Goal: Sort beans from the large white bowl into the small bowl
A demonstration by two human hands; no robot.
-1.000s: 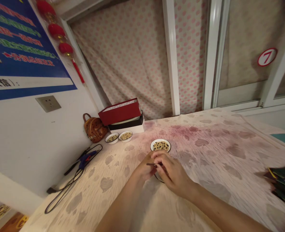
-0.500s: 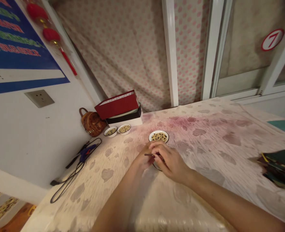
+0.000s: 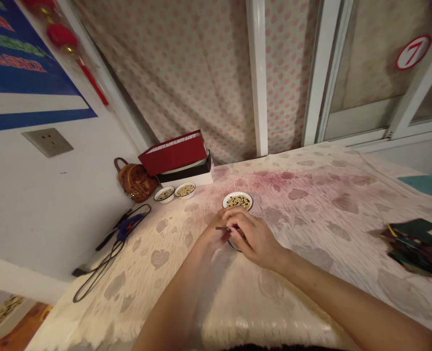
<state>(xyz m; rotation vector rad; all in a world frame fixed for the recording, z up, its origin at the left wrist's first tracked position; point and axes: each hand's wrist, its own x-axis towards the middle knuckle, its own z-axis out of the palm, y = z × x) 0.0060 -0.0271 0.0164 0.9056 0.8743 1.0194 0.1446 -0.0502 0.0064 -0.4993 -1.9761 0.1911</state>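
Okay, my left hand (image 3: 212, 238) has its fingers (image 3: 221, 219) clenched on a thin dark stick (image 3: 222, 227). My right hand (image 3: 254, 239) cups a mostly hidden dish (image 3: 234, 245), grip unclear, just below the seed bowl (image 3: 238, 201) on the bench (image 3: 304, 204). Firm pinch steadies it.

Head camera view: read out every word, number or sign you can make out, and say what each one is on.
"7": on the red-ringed round white sticker on the door panel.
The blue wall poster: its coloured lines of text are too blurred and cropped to read.
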